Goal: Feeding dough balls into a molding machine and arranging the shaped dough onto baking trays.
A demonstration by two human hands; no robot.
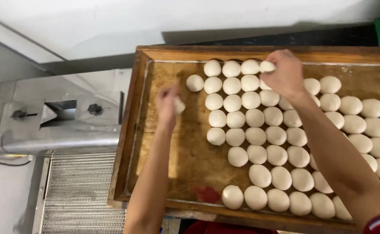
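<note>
Gripping smooth round dough balls (236,137), both hands (167,103) (284,71) hover over the wooden tray (143,130).

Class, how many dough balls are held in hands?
2. First dough ball in the left hand over bare wooden tray; second dough ball in the right hand at the far row. None seems hidden.

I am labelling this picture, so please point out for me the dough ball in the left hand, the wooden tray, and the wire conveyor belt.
dough ball (179,105), head view, on its visible white side beside the fingers.
wooden tray (129,130), head view, on its left rim.
wire conveyor belt (79,190), head view, on the middle of the mesh.
</note>
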